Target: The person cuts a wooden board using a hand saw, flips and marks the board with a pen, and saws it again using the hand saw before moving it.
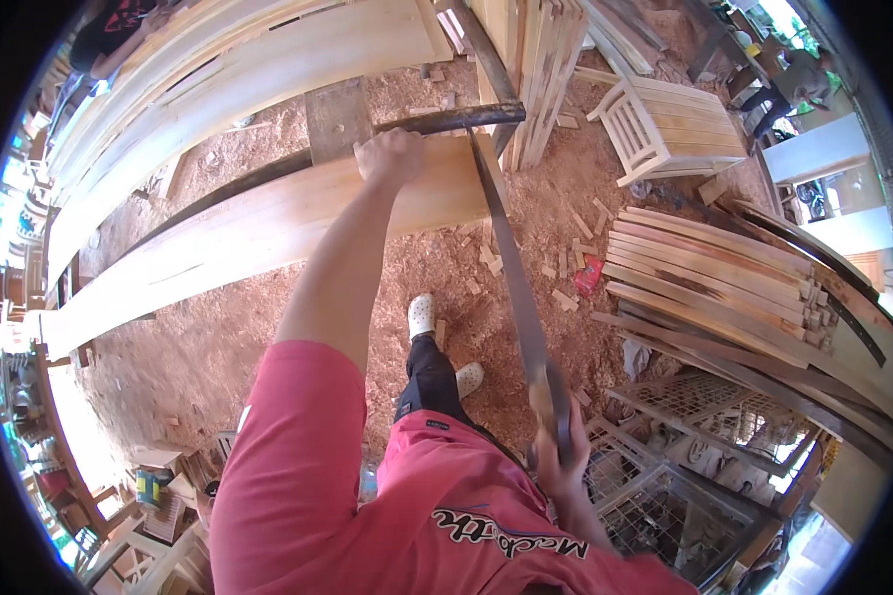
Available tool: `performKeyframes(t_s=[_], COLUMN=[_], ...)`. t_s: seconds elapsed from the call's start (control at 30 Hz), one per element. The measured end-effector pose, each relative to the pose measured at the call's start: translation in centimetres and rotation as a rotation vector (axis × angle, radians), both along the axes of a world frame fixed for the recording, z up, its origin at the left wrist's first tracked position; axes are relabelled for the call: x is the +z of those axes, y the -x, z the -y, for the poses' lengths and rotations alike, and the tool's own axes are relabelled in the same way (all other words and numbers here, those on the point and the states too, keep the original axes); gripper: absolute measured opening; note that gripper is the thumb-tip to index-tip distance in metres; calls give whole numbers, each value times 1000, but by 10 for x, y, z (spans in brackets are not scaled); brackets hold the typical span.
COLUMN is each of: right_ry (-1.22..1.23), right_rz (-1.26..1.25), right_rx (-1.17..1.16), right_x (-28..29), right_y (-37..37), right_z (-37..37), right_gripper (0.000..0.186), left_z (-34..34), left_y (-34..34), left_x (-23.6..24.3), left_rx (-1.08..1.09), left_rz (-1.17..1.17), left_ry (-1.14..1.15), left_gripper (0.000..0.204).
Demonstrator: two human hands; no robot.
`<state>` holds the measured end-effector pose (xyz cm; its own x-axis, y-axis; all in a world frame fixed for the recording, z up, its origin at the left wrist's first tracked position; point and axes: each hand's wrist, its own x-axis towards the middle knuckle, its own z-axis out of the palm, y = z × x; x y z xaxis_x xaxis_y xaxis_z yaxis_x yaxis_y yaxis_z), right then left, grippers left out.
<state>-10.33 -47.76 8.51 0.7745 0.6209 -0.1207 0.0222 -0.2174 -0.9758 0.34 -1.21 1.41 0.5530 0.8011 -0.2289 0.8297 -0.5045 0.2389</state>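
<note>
right hand (558,458) at 5 o'clock, grip closed round handle of long handsaw (511,278); blade runs up toward 12 o'clock, meets end of pale plank (268,233). white shoes (422,315) on sawdust floor (189,347) near centre. left hand (391,156) just above centre, arm outstretched, fingers curled over plank's far edge, pressing down close beside blade. stacked slats (704,278) at 3 o'clock. slatted wooden chair (670,129) at 1 o'clock. more long planks (238,69) at 11 o'clock.

Bright daylight, overexposed at the left and right rims; soft shadows; strong fisheye bending near the black border.
</note>
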Motion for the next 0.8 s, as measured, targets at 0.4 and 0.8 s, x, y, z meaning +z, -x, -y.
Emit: performKeyframes(t_s=[0.4,0.8], right_ry=[12,-95], right_rz=[-44,128], right_rx=[-65,6], right_x=[-32,-63], right_y=[-25,-118], right_z=[-38,-180], right_gripper=[57,52], left_z=[0,-1], left_y=[-1,4], left_x=[-1,-1], left_rx=[4,-7], left_rz=[5,28], left_ry=[-33,-16], left_gripper=[51,55])
